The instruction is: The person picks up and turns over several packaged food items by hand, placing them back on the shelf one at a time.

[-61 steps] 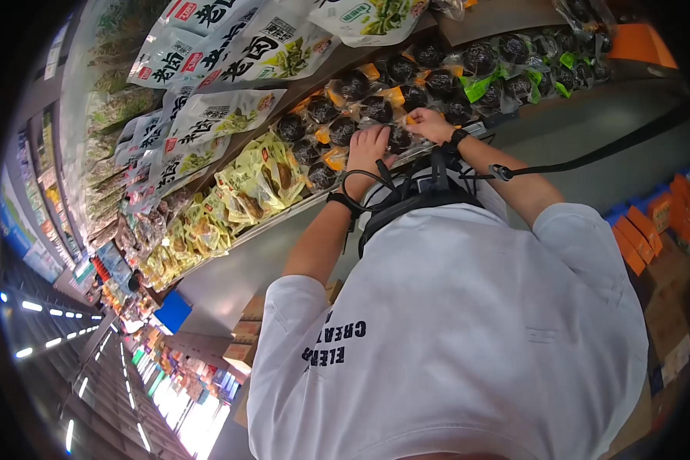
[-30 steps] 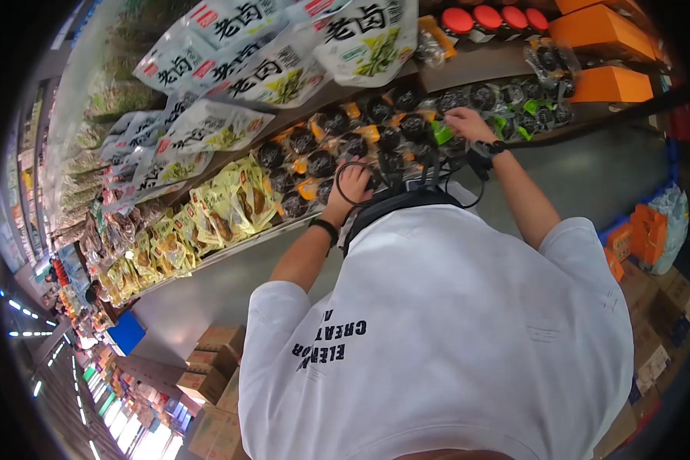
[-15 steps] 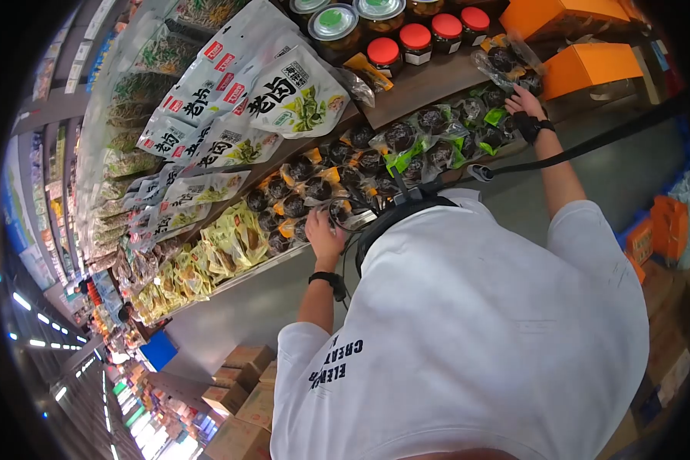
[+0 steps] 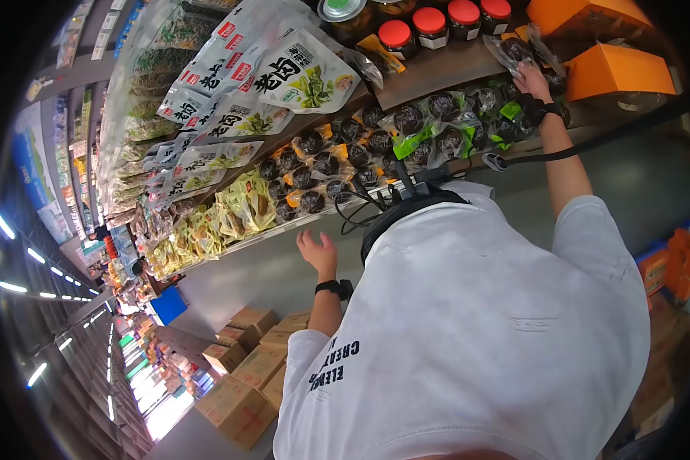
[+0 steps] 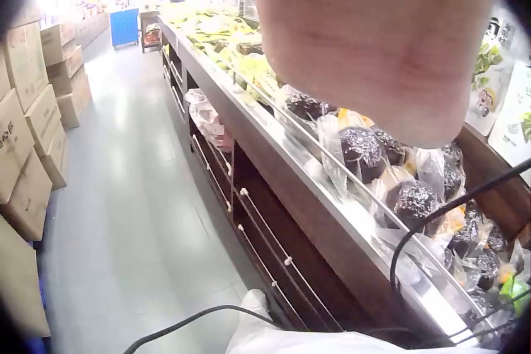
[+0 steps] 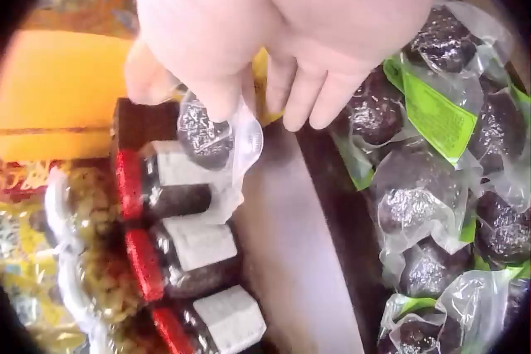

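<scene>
Right hand [image 4: 534, 83] pinches bagged dark ball [image 6: 205, 134] from above, likely as neighbours crowd its sides; left hand [image 4: 318, 254] open, empty.

The pack [image 6: 205, 134] is a dark, glossy, rounded piece wrapped in clear, wrinkled plastic, with loose film spreading from one side. It is held in the right hand [image 6: 290, 22], partly covered by the fingers [image 6: 219, 98], just beside the end of a row of red-lidded jars [image 6: 178, 181].
</scene>
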Tool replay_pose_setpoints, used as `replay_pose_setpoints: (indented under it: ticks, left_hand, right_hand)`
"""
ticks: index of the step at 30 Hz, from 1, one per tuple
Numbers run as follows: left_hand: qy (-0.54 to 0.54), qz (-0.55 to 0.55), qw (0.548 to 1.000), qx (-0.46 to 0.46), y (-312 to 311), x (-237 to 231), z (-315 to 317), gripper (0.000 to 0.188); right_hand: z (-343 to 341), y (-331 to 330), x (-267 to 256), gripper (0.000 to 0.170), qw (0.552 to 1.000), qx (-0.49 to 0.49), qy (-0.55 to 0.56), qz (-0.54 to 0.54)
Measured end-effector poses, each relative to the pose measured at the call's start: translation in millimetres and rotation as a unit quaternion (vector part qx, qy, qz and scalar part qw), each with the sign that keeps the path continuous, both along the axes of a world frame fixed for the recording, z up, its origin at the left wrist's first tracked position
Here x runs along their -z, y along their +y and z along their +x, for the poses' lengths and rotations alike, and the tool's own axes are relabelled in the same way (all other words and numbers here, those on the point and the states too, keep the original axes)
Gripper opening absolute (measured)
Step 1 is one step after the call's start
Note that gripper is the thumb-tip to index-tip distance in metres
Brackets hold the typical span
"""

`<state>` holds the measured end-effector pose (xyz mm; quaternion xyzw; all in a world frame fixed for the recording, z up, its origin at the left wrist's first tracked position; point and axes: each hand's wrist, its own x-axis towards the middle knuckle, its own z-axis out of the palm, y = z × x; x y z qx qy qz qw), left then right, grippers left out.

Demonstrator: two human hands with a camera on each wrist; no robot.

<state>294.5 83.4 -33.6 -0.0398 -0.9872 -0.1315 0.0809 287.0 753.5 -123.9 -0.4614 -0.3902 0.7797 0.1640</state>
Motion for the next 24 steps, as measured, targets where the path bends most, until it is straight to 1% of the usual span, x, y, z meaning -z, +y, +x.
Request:
replay_pose_setpoints:
  ticks: [1, 2, 3, 4, 5, 6, 7, 9, 10, 11, 12, 13, 14, 15, 17, 18, 19, 20, 22, 23, 24]
  left_hand:
    - [0.002, -0.002, 1.0, -0.011, -4, -1, 3, 0.037]
    - [0.002, -0.005, 1.0, -0.008, -8, -3, 5, 0.037]
    - [-0.001, -0.004, 1.0, -0.014, -11, -5, 5, 0.036]
    - [-0.003, -0.003, 1.0, -0.019, -13, -7, 5, 0.036]
    - [-0.001, -0.005, 1.0, -0.014, -15, -8, 3, 0.036]
    - [0.002, -0.002, 1.0, -0.014, -15, -10, -1, 0.036]
    - [0.005, 0.002, 1.0, -0.012, -15, -12, -5, 0.036]
    - [0.021, -0.001, 1.0, 0.016, -14, -15, -17, 0.036]
    - [0.035, -0.003, 0.999, 0.036, -10, -17, -26, 0.035]
    - [0.039, 0.001, 0.998, 0.045, -6, -19, -36, 0.035]
    - [0.057, 0.021, 0.995, 0.083, 0, -24, -48, 0.035]
    - [0.074, 0.041, 0.989, 0.119, 6, -30, -61, 0.036]
    - [0.072, 0.044, 0.986, 0.145, 11, -35, -77, 0.035]
    - [0.079, 0.053, 0.978, 0.186, 18, -43, -95, 0.035]
    - [0.081, 0.082, 0.961, 0.25, 45, -68, -119, 0.036]
    - [0.075, 0.103, 0.952, 0.277, 63, -90, -128, 0.037]
    - [0.056, 0.14, 0.938, 0.311, 81, -113, -133, 0.044]
    - [0.027, 0.177, 0.928, 0.327, 95, -128, -134, 0.05]
    - [0.025, 0.186, 0.9, 0.394, 121, -162, -124, 0.062]
    - [0.005, 0.167, 0.882, 0.44, 124, -165, -124, 0.071]
    - [-0.008, 0.17, 0.864, 0.474, 128, -168, -118, 0.079]
  right_hand:
    - [2, -2, -2, 0.039, 0.999, -0.016, 0.038, 0.03]
    - [1, -1, 3, 0.026, 0.997, -0.009, 0.061, 0.044]
    - [6, -3, 2, 0.026, 0.997, -0.005, 0.061, 0.041]
    - [11, -8, -5, 0.019, 0.987, -0.044, 0.154, 0.029]
    - [16, -13, -13, 0.012, 0.966, -0.081, 0.246, 0.019]
    - [19, -20, -27, 0.004, 0.959, -0.096, 0.265, -0.018]
    - [22, -29, -34, 0.004, 0.959, -0.089, 0.267, -0.017]
    - [27, -51, -53, 0.007, 0.946, -0.115, 0.303, -0.01]
    - [32, -65, -72, 0.011, 0.946, -0.145, 0.288, 0.004]
    - [33, -78, -79, 0.01, 0.95, -0.143, 0.279, 0.006]
    - [33, -87, -83, 0.007, 0.928, -0.204, 0.3, 0.09]
    - [31, -98, -95, 0.006, 0.895, -0.264, 0.314, 0.174]
    - [28, -110, -106, 0.005, 0.893, -0.282, 0.332, 0.114]
    - [21, -127, -122, 0.007, 0.887, -0.3, 0.347, 0.051]
    - [1, -162, -137, 0.009, 0.878, -0.319, 0.355, 0.04]
    - [-6, -185, -151, 0.01, 0.885, -0.317, 0.339, 0.017]
    - [-13, -205, -161, 0.011, 0.892, -0.316, 0.322, -0.006]
    - [-21, -223, -165, 0.011, 0.89, -0.325, 0.321, -0.006]
    - [-38, -257, -166, 0.012, 0.856, -0.429, 0.26, 0.127]
    - [-45, -277, -166, 0.012, 0.85, -0.443, 0.257, 0.126]
    - [-49, -296, -164, 0.013, 0.841, -0.465, 0.26, 0.093]
